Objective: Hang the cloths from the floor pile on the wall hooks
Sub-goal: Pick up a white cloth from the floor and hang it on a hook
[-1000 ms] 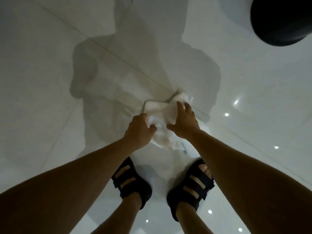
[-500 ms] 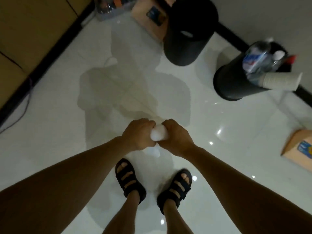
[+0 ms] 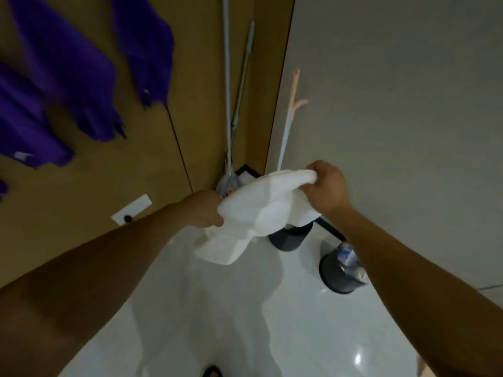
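A person stands facing a room corner with both bare arms stretched forward, holding a white cloth (image 3: 258,213) up in the air between the hands. The right hand (image 3: 325,187) has its fingers curled tight round a bunched corner at the top of the cloth. The left hand (image 3: 205,210) is lower and grips the opposite edge. Its thumb presses into the fabric and its other fingers are hidden behind it. The cloth sags between the two grips and hangs in loose folds below the left hand, clear of the glossy white floor (image 3: 217,308).

Up and to the left of the left grip, purple cloths (image 3: 65,66) hang against a brown wall (image 3: 89,180); their tops are out of view. Just left of that grip, a white outlet plate (image 3: 132,212) sits on the same wall. Beyond the cloth, long poles (image 3: 227,77) lean upright in the corner.

Below the right grip stands a black bin (image 3: 290,238), its top covered by the cloth. A second bin (image 3: 334,273) holding bottles stands further right, beside the right forearm. A grey wall (image 3: 394,104) rises to the right of the right hand.
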Motion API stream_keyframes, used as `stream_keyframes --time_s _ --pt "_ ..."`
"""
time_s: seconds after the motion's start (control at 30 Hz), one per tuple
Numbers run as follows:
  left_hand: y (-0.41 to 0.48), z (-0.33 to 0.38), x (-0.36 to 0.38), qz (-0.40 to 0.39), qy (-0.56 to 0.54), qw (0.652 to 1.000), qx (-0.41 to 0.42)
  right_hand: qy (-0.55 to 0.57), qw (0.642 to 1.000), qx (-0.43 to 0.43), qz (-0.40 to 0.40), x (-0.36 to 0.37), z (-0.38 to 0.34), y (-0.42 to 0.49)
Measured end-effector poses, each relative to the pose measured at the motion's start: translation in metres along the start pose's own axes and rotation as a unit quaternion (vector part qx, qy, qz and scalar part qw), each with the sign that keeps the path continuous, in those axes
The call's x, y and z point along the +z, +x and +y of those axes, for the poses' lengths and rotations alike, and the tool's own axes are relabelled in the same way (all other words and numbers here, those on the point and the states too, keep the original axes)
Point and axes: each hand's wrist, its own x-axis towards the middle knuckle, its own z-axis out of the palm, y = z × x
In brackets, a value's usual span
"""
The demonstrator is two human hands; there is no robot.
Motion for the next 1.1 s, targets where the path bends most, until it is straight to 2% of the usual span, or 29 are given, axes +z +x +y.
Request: stream_keyframes --time_s 0.1,0.23,0.3,0.4,0.47,0.6,0.7,0.77,0.87,0.93,1.03,1.1 --pt "-0.038 0.027 -0.062 0.055 -0.177 0.982 0.034 0.032 0.998 -0.029 0.038 -0.051 -0.058 0.017" --pt "-0.072 0.062 -0.124 0.164 -0.420 0.889 0.076 0.066 0.994 -0.061 0.065 -0.105 -0.119 0.029" --pt "-0.077 0.074 -0.142 0.214 -0.473 0.848 0.109 0.071 0.993 -0.061 0.077 -0.127 -0.139 0.033" --pt "-0.084 0.088 -0.159 0.318 -0.411 0.842 0.141 0.080 0.993 -0.056 0.067 -0.151 -0.156 0.040" --pt "-0.087 0.092 -0.168 0.346 -0.398 0.838 0.142 0.126 0.991 -0.036 0.039 -0.161 -0.160 0.045" --pt "-0.097 0.103 -0.183 0.304 -0.373 0.862 0.161 0.223 0.974 -0.020 0.039 -0.181 -0.166 0.059" --pt "-0.111 0.120 -0.200 0.322 -0.347 0.871 0.129 0.224 0.973 -0.031 0.044 -0.197 -0.163 0.067" --pt "-0.118 0.134 -0.210 0.294 -0.362 0.874 0.133 0.209 0.976 -0.052 0.035 -0.204 -0.160 0.072" --pt "-0.129 0.163 -0.212 0.246 -0.347 0.888 0.174 0.152 0.986 -0.063 -0.009 -0.208 -0.166 0.078" --pt "-0.132 0.183 -0.207 0.237 -0.331 0.894 0.188 0.187 0.979 -0.043 -0.072 -0.204 -0.176 0.081" --pt "-0.130 0.203 -0.199 0.260 -0.358 0.874 0.202 0.293 0.950 -0.013 -0.104 -0.199 -0.194 0.076" --pt "-0.133 0.209 -0.200 0.237 -0.422 0.850 0.208 0.369 0.921 -0.006 -0.123 -0.200 -0.200 0.074"
